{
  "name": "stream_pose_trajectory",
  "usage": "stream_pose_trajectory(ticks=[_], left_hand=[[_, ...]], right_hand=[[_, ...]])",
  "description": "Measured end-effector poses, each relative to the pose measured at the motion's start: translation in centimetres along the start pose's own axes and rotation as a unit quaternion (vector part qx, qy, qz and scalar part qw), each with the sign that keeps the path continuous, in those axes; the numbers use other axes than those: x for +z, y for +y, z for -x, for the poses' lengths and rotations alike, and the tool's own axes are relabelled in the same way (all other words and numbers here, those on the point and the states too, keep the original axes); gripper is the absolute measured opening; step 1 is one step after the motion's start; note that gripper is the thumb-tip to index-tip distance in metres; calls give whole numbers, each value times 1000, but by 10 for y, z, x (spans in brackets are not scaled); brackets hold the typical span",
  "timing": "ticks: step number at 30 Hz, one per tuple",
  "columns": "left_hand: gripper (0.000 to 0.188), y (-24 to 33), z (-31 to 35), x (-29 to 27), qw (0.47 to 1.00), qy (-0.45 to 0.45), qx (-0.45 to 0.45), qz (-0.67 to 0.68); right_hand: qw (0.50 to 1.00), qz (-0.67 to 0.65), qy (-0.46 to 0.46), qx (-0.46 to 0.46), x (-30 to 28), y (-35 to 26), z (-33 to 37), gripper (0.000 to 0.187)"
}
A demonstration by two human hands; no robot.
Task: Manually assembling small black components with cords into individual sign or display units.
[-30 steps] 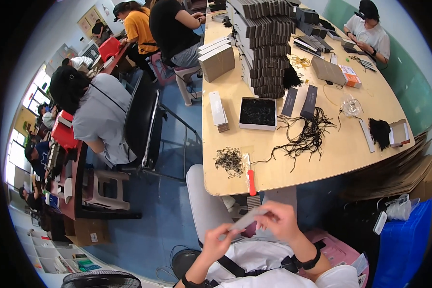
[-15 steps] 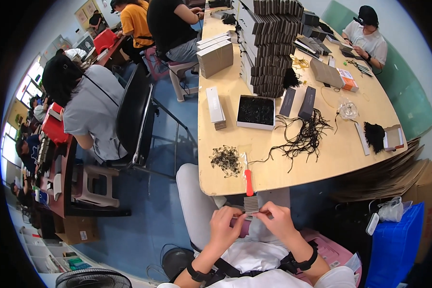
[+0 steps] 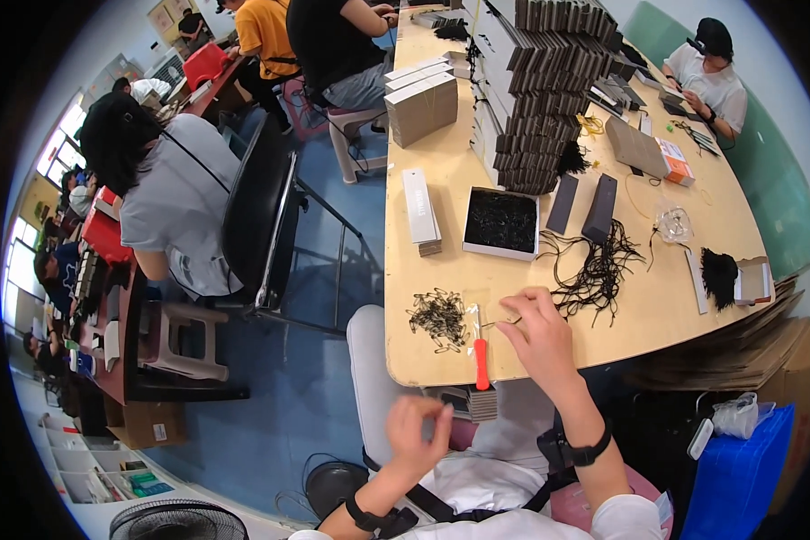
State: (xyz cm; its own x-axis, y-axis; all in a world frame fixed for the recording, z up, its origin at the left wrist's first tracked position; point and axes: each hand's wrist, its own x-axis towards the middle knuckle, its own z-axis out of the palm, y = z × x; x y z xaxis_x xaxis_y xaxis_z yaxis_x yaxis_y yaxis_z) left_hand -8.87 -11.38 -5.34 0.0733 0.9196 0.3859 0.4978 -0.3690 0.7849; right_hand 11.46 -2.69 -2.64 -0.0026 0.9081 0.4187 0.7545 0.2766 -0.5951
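Note:
My right hand (image 3: 540, 337) is over the table's near edge, thumb and forefinger pinching a thin black cord (image 3: 490, 324). Just left of those fingertips lie a red-handled tool (image 3: 481, 364), overhanging the edge, and a heap of small dark safety pins (image 3: 436, 320). My left hand (image 3: 416, 436) is curled above my lap, slightly blurred; anything inside its fingers is hidden. A stack of grey card tags (image 3: 482, 404) rests on my lap below the table edge. Beyond my right hand spreads a tangle of black cords (image 3: 594, 274).
A white box (image 3: 502, 223) of black items stands before a tall stack of grey cards (image 3: 535, 108). White card bundles (image 3: 421, 211) stand left of it. A blue bin (image 3: 742, 472) is at lower right. A black chair (image 3: 261, 207) and several people are around.
My hands have parted. The right has moved up and forward to the cord by the tool; the left has come away from the grey tags. The view has shifted slightly.

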Motion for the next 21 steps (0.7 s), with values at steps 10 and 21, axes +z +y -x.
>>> stream_pose_trajectory(ticks=[10,21], left_hand=[[13,4,-61,4,971,-17,-61,-230],[9,21,-57,11,990,-9,-136,24]], right_hand=[[990,-106,-77,49,4,-2,12,13],[864,-456,-119,178,9,-45,39,15]])
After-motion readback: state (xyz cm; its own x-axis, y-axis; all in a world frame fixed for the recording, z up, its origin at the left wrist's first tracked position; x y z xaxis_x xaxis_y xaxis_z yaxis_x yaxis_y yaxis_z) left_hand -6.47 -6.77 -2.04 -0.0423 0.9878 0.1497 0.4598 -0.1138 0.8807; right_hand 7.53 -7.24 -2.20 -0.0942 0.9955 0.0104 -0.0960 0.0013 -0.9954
